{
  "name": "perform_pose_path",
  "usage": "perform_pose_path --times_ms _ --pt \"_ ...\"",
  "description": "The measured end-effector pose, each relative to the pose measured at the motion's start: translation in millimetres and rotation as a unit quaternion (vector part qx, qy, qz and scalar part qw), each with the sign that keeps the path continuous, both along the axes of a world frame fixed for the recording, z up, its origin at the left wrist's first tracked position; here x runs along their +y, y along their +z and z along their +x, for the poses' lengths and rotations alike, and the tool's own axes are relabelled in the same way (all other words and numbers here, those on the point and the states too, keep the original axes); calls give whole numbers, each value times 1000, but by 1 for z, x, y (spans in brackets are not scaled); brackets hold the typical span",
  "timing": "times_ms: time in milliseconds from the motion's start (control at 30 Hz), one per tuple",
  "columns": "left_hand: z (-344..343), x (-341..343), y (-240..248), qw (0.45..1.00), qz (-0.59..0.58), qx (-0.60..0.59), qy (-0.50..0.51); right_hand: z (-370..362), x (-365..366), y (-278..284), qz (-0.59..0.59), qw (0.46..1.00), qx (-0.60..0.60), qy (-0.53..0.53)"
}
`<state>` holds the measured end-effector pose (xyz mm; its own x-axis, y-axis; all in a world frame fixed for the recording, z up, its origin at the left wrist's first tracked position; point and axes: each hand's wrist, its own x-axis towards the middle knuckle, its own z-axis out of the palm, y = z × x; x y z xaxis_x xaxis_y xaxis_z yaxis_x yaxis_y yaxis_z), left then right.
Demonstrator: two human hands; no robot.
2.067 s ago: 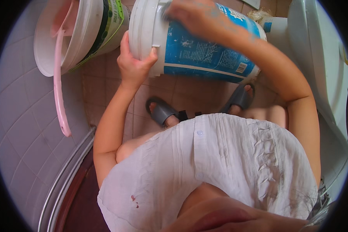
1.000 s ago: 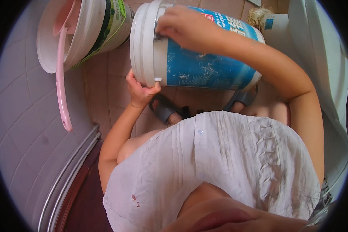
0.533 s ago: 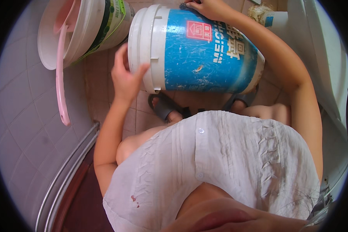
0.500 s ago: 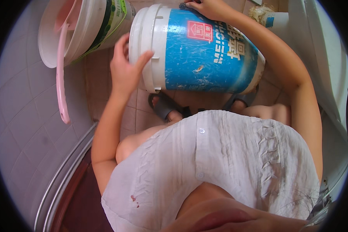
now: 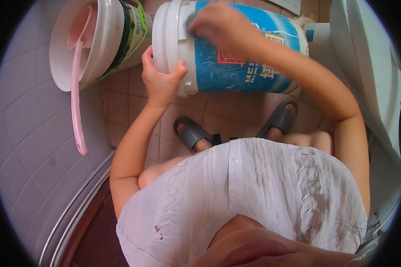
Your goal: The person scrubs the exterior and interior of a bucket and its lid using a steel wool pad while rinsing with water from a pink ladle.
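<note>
A white plastic bucket with a blue wrap lies on its side, its rim end to the left. My left hand grips that rim, thumb outside and fingers curled over the edge into the mouth. My right hand, blurred by motion, is closed on a dark grey scouring pad. The pad is against the bucket's white band, close to the rim. Most of the pad is hidden by my fingers, and the inside of the bucket cannot be seen.
At the upper left stands another white bucket with a green handle. A pink long-handled dipper hangs over its lip. My slippered feet are on the tiled floor. A white toilet-like fixture is on the right; a tiled wall runs along the left.
My right hand has moved left and nearer with the pad, from the bucket's far side to its rim end. The bucket has turned and shifted slightly away; my left hand has closed on the rim.
</note>
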<state>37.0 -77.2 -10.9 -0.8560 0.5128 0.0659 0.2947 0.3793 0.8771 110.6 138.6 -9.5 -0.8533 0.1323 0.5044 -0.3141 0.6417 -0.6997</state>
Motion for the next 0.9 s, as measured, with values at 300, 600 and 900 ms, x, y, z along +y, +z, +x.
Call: perform_pose_path --times_ms 300,600,900 --pt "4 -16 -13 1000 17 -11 -21 -33 -3 7 95 993 -69 -34" --pt "3 -20 -27 999 29 20 -26 -42 32 11 159 969 -178 -68" --pt "6 -17 -24 999 19 36 -30 -49 37 1 109 979 -158 -67"
